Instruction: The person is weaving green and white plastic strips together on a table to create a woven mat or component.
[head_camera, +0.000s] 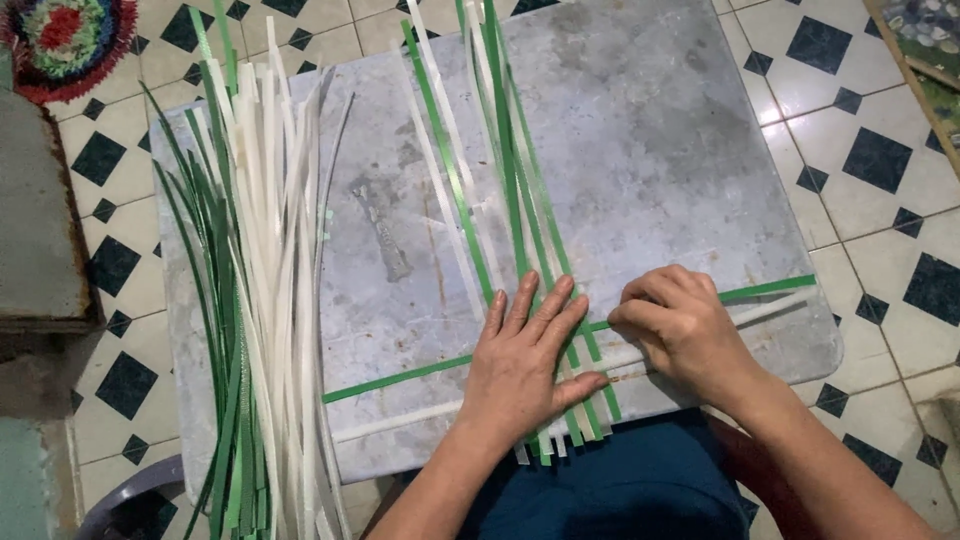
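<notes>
At the lower centre of the frame, the person's left hand (525, 365) lies flat, fingers spread apart, pressing down on a set of upright green and white plastic strips (520, 200) where they cross two horizontal ones. Just to its right, the right hand (680, 325) is curled, its fingertips pinched together on the horizontal green strip (400, 378) at the point where it passes the upright ones; that strip runs from the lower middle of the frame up to the right edge of the board, with a horizontal white strip (400, 420) lying just below it and parallel to it. The upright strips fan from the top centre of the frame down to the near edge of the grey board (650, 130), their ends reaching just past that edge. A single green strip and a white one lie a little to the left of the main set. Along the left side of the board rests a loose bundle of green and white strips (250, 300), running from the upper left to the bottom of the frame. The board sits on a floor of white tiles with dark diamonds (870, 160), and a crocheted mat (65, 40) shows in the upper left corner
</notes>
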